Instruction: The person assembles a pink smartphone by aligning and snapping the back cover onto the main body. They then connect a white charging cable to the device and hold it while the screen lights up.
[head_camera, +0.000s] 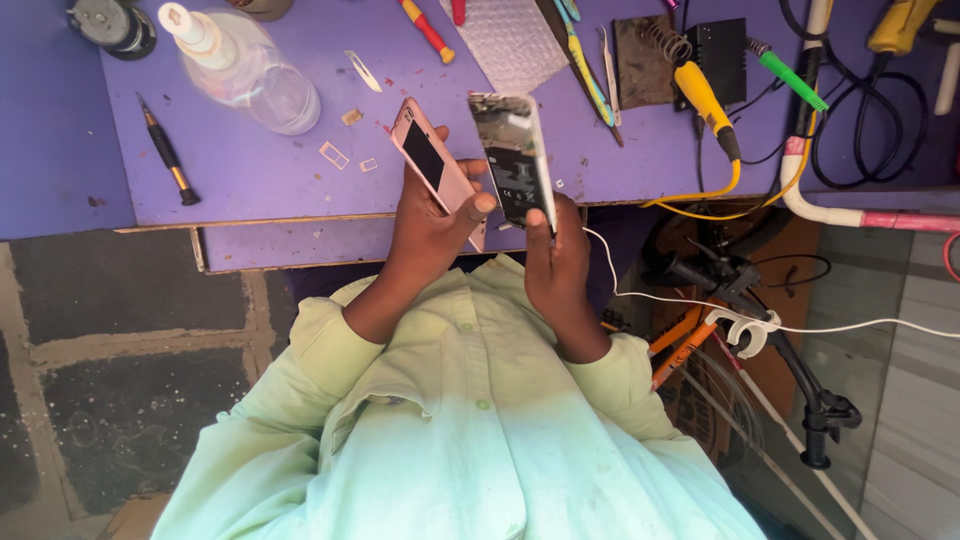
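The opened phone body (512, 160), innards showing, stands upright in the right hand (555, 262), fingers wrapped behind its lower half. At its nine o'clock, nearly touching, the left hand (428, 232) pinches the pink screen panel (436, 168), thumb over its edge. Parting them cleanly probably calls for keeping both pieces parallel above the purple bench (250, 170). Both wrists are bent upward.
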